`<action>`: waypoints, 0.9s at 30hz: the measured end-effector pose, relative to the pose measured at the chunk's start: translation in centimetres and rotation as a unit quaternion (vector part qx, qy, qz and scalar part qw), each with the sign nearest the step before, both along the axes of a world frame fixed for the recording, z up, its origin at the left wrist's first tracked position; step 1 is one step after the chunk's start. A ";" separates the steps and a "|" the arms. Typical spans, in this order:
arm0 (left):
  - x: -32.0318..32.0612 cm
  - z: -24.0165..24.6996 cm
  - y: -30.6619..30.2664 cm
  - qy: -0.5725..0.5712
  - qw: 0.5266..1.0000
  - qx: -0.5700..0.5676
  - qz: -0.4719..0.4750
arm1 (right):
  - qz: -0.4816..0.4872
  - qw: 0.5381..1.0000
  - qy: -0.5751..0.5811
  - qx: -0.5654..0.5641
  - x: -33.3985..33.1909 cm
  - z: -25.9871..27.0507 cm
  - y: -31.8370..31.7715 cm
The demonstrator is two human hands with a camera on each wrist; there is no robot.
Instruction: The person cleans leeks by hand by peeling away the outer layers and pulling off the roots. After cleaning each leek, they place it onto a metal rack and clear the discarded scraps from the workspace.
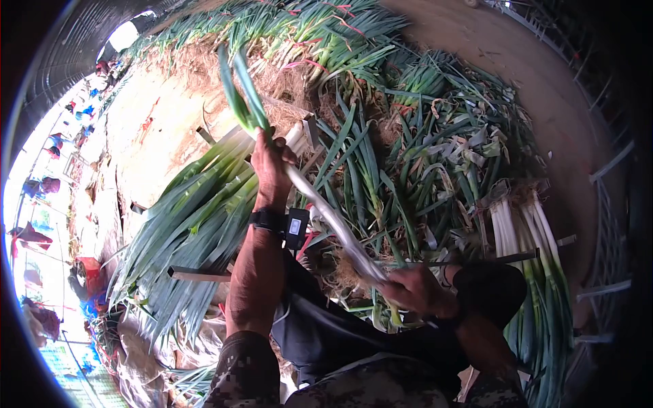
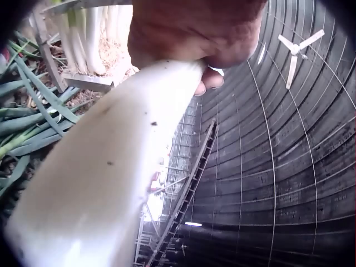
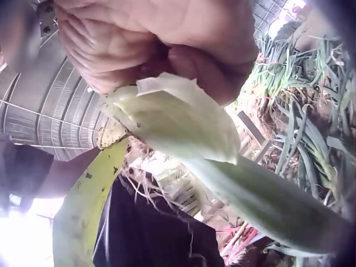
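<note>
A long green onion (image 1: 325, 211) slants across the head view, green leaves at upper left and roots at lower right. My left hand (image 1: 269, 163) grips it where the white stalk turns green. In the left wrist view, the smooth white stalk (image 2: 105, 161) comes out below the curled left hand (image 2: 194, 33). At the root end, my right hand (image 1: 418, 292) holds on with curled fingers. The right wrist view has pale outer layers (image 3: 172, 117) under the right hand (image 3: 150, 44), a yellowish leaf (image 3: 83, 206) hanging down, and thin roots (image 3: 142, 183) behind.
A bundle of green onions (image 1: 197, 197) lies on a metal rack at left, and another bundle (image 1: 537, 272) at right. Loose leaves and untrimmed onions (image 1: 422, 149) are heaped ahead. A metal bar (image 1: 197, 274) juts out beside my left forearm.
</note>
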State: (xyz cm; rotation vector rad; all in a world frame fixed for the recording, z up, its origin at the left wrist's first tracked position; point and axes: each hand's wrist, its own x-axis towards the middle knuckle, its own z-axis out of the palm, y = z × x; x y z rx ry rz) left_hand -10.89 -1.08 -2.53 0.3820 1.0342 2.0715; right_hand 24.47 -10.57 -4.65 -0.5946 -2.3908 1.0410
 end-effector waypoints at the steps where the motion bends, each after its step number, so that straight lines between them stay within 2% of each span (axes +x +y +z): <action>1: -0.4 0.1 -0.1 -0.002 0.999 -0.027 0.027 | 0.008 1.000 0.002 -0.016 1.2 -0.1 -0.6; 4: -1.5 -2.5 0.2 0.015 0.999 0.018 0.028 | -0.023 0.997 -0.070 -0.031 3.3 2.8 -1.9; 6: -1.5 -3.2 0.3 0.053 0.998 0.028 0.025 | -0.021 0.997 -0.076 -0.019 4.6 4.1 -2.7; 8: -0.9 -2.9 0.5 0.053 0.996 -0.046 0.057 | -0.033 0.997 -0.070 -0.023 5.7 4.9 -3.4; 9: -0.7 -3.0 0.5 0.054 0.992 -0.084 0.073 | -0.007 0.995 -0.095 -0.024 7.4 4.6 -4.5; 11: -5.3 -4.6 0.2 0.158 0.971 -0.116 0.136 | 0.045 0.988 -0.143 -0.019 11.5 4.0 -6.0; 13: -7.3 -3.7 -0.9 0.105 0.982 -0.048 0.149 | -0.116 0.975 -0.162 -0.096 12.8 5.3 -5.9; 14: -6.1 -3.5 -0.8 0.098 0.983 -0.035 0.153 | -0.200 0.955 -0.166 -0.140 13.0 5.6 -6.2; 16: -3.5 -2.1 0.6 0.079 0.982 0.015 0.171 | -0.154 0.979 -0.123 -0.058 11.8 4.6 -2.3; 18: -1.9 -0.8 0.2 0.064 0.988 0.051 0.129 | -0.184 0.977 -0.107 -0.030 9.2 5.5 0.0; 21: -0.6 0.4 0.2 0.024 0.993 0.079 0.079 | -0.199 0.973 -0.021 -0.119 5.4 5.4 2.0; 23: 0.4 1.3 -0.3 0.004 0.995 0.087 0.045 | -0.156 0.985 -0.034 -0.068 2.5 4.4 2.5; 24: 0.4 1.0 -0.1 -0.004 0.995 0.093 0.039 | -0.133 0.986 -0.056 -0.082 1.4 3.2 2.5; 25: 0.2 0.7 0.2 -0.012 0.995 0.098 0.031 | -0.126 0.992 0.013 0.025 0.4 -0.1 2.6; 27: 0.1 0.3 0.4 -0.011 0.996 0.078 0.044 | -0.107 0.983 -0.121 -0.093 -1.2 1.3 2.1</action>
